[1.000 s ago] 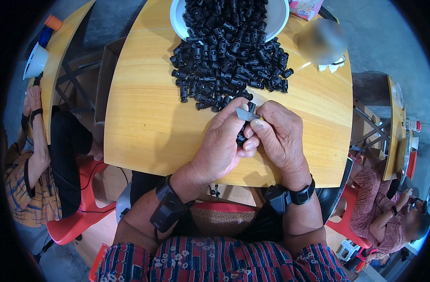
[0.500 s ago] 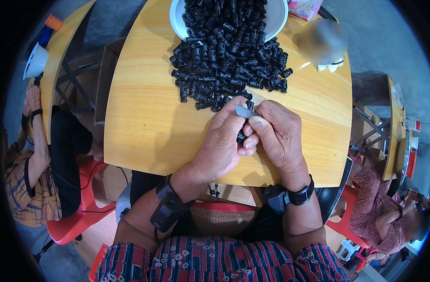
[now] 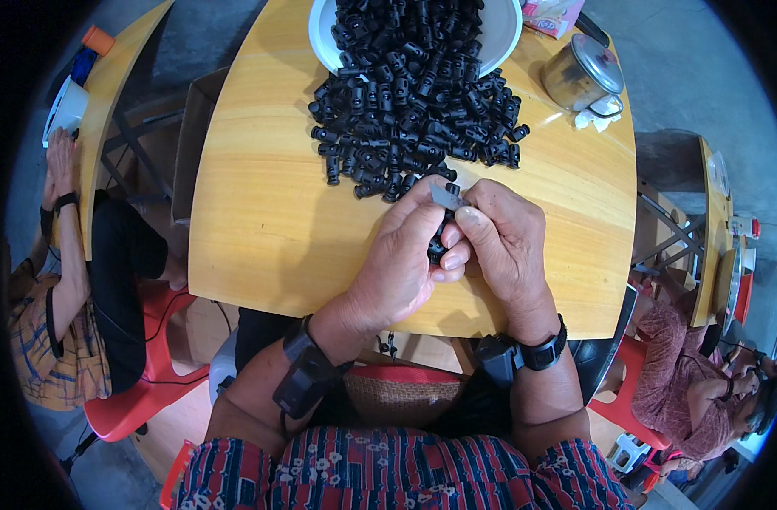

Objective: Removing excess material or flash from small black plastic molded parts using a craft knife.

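Note:
Over the near part of the table, my left hand (image 3: 395,259) is closed around black cord locks (image 3: 437,249), some of them showing between thumb and fingers. My right hand (image 3: 509,236) pinches a small grey metal blade (image 3: 445,198), thumb against it. The blade lies across the top of the cord lock at my left fingertips, close to my left thumb; whether its edge touches the plastic I cannot tell. Just beyond my hands spreads a large pile of black cord locks (image 3: 414,110), spilling from a white bowl (image 3: 512,34).
A lidded metal pot (image 3: 571,78) stands at the far right of the table (image 3: 261,187), with white tissue (image 3: 598,119) beside it and a pink package (image 3: 551,15) behind. People sit at other tables on both sides. An open cardboard box (image 3: 193,144) is left of my table.
The blade has shifted slightly to the right between my fingers; both hands keep their grip. At the left table, the other person's hands have moved a little toward the white container.

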`<state>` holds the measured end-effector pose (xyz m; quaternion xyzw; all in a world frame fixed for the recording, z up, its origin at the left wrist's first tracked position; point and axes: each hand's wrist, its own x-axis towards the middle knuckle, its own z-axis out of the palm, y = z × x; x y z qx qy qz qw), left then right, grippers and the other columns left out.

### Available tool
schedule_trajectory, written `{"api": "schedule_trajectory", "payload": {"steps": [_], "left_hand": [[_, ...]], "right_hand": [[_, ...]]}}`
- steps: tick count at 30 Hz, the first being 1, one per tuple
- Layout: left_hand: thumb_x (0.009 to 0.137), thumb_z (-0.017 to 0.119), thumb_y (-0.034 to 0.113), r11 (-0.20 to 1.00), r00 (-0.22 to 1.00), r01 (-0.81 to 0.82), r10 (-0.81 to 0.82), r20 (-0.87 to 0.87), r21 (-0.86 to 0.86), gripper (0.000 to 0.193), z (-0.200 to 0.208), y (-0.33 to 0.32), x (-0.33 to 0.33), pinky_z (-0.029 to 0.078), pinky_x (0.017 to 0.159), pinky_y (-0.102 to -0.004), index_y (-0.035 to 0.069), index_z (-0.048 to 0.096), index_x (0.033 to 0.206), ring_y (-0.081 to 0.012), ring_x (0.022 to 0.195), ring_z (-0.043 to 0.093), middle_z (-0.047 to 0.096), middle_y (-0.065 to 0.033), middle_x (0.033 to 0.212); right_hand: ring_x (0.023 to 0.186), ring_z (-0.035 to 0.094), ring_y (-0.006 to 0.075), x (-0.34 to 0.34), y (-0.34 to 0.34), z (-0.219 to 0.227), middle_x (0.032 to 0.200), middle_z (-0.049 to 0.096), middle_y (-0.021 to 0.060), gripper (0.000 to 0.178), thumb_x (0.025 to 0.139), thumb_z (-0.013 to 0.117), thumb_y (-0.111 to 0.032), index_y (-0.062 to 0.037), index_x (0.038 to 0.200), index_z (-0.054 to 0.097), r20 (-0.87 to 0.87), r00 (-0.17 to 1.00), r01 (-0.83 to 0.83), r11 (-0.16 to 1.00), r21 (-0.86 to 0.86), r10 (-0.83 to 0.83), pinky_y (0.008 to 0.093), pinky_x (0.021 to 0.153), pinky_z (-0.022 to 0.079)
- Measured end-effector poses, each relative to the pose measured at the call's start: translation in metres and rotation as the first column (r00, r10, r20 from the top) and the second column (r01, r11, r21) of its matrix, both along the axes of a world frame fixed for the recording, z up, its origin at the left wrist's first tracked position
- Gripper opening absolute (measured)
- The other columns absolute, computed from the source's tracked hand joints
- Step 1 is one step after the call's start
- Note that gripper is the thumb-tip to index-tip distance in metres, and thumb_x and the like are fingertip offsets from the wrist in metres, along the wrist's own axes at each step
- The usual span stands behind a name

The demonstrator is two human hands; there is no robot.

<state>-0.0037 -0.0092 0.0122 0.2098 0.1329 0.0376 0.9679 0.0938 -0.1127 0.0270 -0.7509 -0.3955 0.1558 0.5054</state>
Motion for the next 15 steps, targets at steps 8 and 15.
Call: {"api": "schedule_trajectory", "payload": {"steps": [8,15], "left_hand": [[0.097,0.042,0.031,1.000,1.000,0.006,-0.006,-0.008,-0.003,0.017,-0.0010,0.0021,-0.0007,0.031,0.052,-0.0206,0.015,0.046,0.091,-0.0053,0.061,0.037,0.040,0.0057,0.074],[0.098,0.040,0.031,1.000,0.999,0.015,-0.016,-0.031,-0.008,0.019,0.0004,0.0026,-0.0006,0.030,0.051,-0.0205,0.015,0.046,0.089,-0.0048,0.060,0.036,0.039,0.0061,0.073]], "right_hand": [[0.057,0.052,0.0285,0.0025,0.0005,-0.0010,0.063,0.050,0.0107,0.020,0.081,0.063,-0.020,-0.0027,0.073,0.057,0.155,0.985,-0.077,0.997,0.026,0.072,0.0346,0.053,0.042],[0.057,0.051,0.0287,0.0032,0.0004,-0.0036,0.062,0.049,0.0106,0.020,0.081,0.063,-0.020,-0.0030,0.073,0.056,0.176,0.981,-0.081,0.996,0.026,0.075,0.0348,0.053,0.042]]}}
